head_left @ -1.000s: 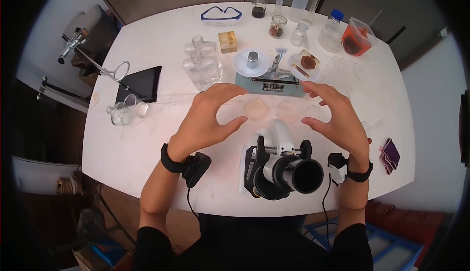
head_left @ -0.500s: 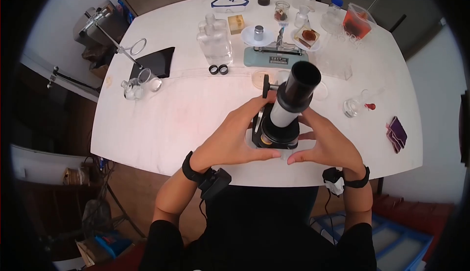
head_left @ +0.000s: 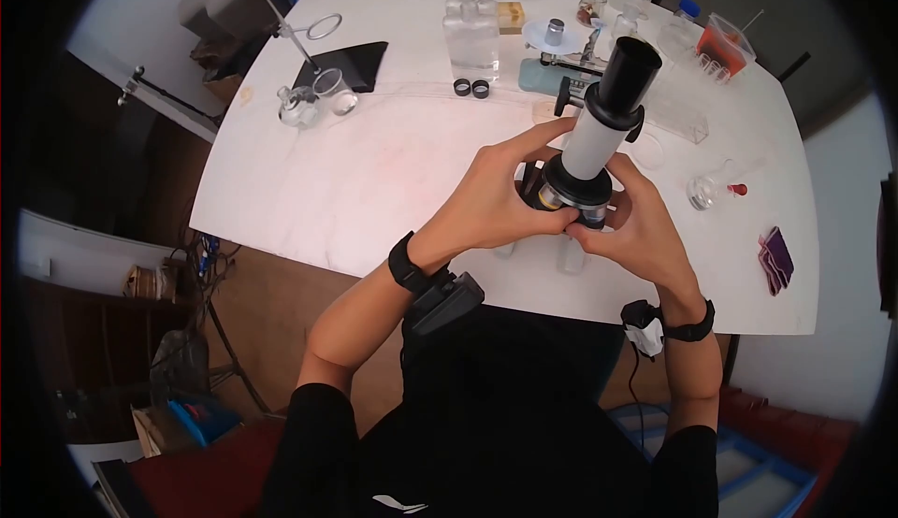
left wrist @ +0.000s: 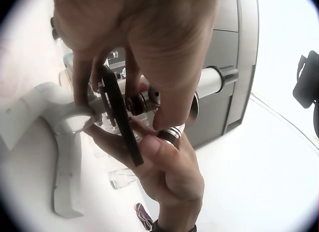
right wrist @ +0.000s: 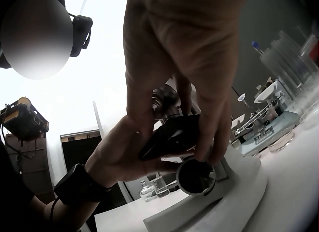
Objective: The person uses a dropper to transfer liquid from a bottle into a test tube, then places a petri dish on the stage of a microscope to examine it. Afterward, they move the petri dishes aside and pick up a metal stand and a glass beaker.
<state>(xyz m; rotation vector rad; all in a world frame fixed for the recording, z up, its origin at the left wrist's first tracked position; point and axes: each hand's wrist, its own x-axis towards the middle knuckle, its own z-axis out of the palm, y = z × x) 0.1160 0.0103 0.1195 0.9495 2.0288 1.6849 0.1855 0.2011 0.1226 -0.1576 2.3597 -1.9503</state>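
In the head view a black and white microscope stands near the table's front edge, between both hands. My left hand grips it from the left, with its thumb on the objective lenses under the tube. From the right, my right hand grips it, thumb close to the left thumb. The left wrist view shows the black stage edge-on between the hands, and the white base below. Fingers of the right hand reach down past the stage in the right wrist view.
Two short black cylinders lie left of a pale green balance. Clear bottles stand behind them. A beaker is at the left by a retort stand. At the right are a red-bulbed dropper and a purple cloth.
Both hands came back from above the petri dishes to the microscope, then closed in on its lens area, thumbs drawing together. The head view has shifted, placing the table higher in the picture.
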